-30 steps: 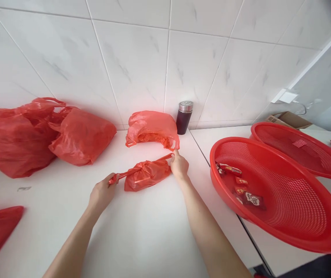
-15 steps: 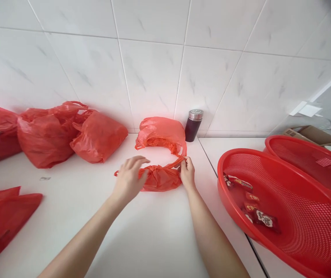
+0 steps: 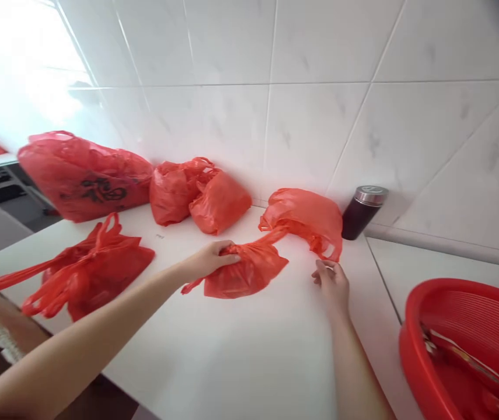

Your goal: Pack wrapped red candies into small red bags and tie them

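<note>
My left hand grips a small knotted red plastic bag near its top, and the bag is at the middle of the white table. One handle of that bag points up to the right, loose. My right hand is off to the right with its fingers curled and apart, just below another red plastic bag that rests by the wall. Nothing shows in the right hand. The near handle loop of the wall bag hangs close to its fingertips; whether they touch I cannot tell.
A dark thermos with a silver lid stands by the wall. Front right is a red plastic basket with wrapped snacks inside. Several filled red bags line the wall at left, including a large printed one. More red bags lie front left.
My view has swung left. The left hand has closed on the knotted bag and tilted it. My right hand has let go of its handle and moved apart to the right.
</note>
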The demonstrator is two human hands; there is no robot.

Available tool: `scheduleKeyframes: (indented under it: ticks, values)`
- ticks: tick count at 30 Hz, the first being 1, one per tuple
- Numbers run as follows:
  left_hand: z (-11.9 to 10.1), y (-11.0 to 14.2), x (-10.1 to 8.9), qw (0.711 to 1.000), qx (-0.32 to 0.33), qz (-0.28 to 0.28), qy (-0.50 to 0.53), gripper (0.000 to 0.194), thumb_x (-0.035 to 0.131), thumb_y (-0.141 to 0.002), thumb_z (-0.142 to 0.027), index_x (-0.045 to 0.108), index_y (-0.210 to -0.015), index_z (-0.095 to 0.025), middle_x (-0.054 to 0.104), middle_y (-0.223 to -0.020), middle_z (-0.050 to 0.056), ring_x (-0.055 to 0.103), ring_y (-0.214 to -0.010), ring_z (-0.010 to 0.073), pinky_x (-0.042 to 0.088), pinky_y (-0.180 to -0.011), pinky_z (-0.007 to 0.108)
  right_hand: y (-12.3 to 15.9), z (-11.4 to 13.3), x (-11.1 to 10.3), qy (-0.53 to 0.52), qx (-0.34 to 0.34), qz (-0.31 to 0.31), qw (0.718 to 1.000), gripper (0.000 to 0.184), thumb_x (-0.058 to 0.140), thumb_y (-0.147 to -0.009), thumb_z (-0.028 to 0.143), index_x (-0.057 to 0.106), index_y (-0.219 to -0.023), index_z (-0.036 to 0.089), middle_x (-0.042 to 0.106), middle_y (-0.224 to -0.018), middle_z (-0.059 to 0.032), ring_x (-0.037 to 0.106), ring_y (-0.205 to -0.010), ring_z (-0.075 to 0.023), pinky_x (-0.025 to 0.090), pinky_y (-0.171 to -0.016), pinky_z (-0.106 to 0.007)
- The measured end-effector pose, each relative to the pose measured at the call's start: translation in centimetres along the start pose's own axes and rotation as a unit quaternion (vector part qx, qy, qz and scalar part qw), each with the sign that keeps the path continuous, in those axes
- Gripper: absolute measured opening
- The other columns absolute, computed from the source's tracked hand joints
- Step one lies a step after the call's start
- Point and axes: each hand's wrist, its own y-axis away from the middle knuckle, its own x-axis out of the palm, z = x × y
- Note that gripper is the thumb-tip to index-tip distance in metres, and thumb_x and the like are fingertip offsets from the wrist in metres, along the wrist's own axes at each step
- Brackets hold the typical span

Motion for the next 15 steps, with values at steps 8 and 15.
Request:
scheduleKeyframes:
  ticks: [8, 15]
  values:
    - [9.3, 9.4, -8.3, 0.962, -0.171, -0.18, -0.117, 0.045, 0.049, -0.082, -0.057, 0.059, -0.107, -0.021, 0.069, -0.088, 0.002, 0.064, -0.08, 0.0233, 0.049, -0.073, 0.03, -0.3, -0.9, -0.1, 0.133, 0.005, 0.023, 0.991, 0.036, 0.054, -0.082, 0.056, 0.06, -0.086, 0.021, 0.066, -0.068, -0.0005, 0.063, -0.061, -0.0181, 0.046, -0.068, -0.032]
    - [11.3, 15.3, -9.4, 0.872, -0.282, -0.235, -0.325, 0.056, 0.031, -0.092, -0.043, 0.042, -0.139, -0.012, 0.05, -0.13, 0.022, 0.047, -0.116, 0.0467, 0.036, -0.09, 0.063, -0.1, -0.7, -0.1, 0.187, 0.014, 0.029, 0.982, 0.034, 0.052, -0.082, 0.055, 0.06, -0.086, 0.022, 0.068, -0.073, -0.001, 0.064, -0.065, -0.0191, 0.044, -0.07, -0.032]
